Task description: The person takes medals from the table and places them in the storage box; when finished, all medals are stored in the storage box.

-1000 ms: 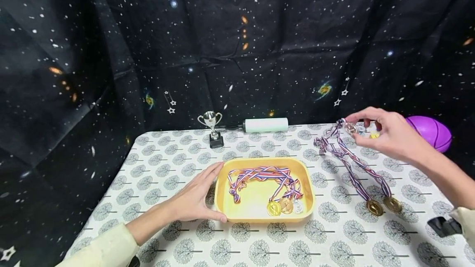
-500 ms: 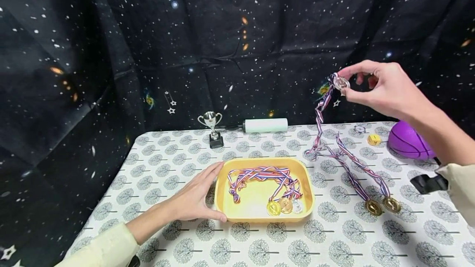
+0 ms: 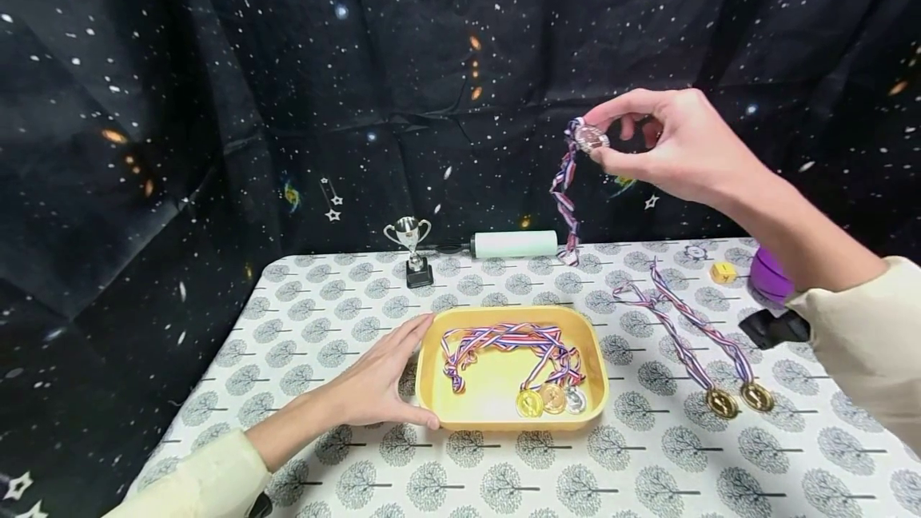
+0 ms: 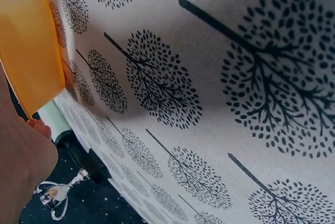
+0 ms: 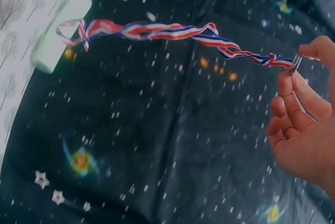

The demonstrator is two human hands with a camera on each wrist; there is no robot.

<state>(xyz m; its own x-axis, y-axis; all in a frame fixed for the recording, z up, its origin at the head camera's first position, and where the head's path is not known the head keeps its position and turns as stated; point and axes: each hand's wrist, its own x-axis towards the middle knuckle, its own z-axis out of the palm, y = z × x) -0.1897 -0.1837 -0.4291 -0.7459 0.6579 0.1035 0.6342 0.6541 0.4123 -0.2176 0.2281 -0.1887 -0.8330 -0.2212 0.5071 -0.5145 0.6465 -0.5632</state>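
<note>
Your right hand (image 3: 676, 146) pinches the silver medal (image 3: 592, 137) by its rim, so its dangling ribbon (image 3: 566, 198) could snag the trophy (image 3: 412, 246) while your flat-fingered left hand (image 3: 381, 382) steadies the tray (image 3: 432, 414).

- Head view: mounted high, facing forward and down across the table (image 3: 647, 462) toward the starry backdrop (image 3: 216, 62). It stands far enough back to take in both hands, the yellow tray (image 3: 432, 358) and the far table edge.
- Left wrist view: very close to the tablecloth (image 4: 220, 103), looking low along its surface. The tray (image 4: 26, 41) edge fills the upper left corner; the small trophy (image 4: 57, 195) appears at the bottom left.
- Right wrist view: raised above the table, facing the backdrop (image 5: 157, 156) at close range, with the right hand (image 5: 306, 130) at the frame's right edge.
- Shared: head and left wrist views both show tray, trophy (image 3: 410, 250) and tablecloth. Head and right wrist views share the backdrop, the white cylinder (image 3: 514, 243) (image 5: 60, 30) and the ribbon (image 3: 564, 198) (image 5: 167, 31).
</note>
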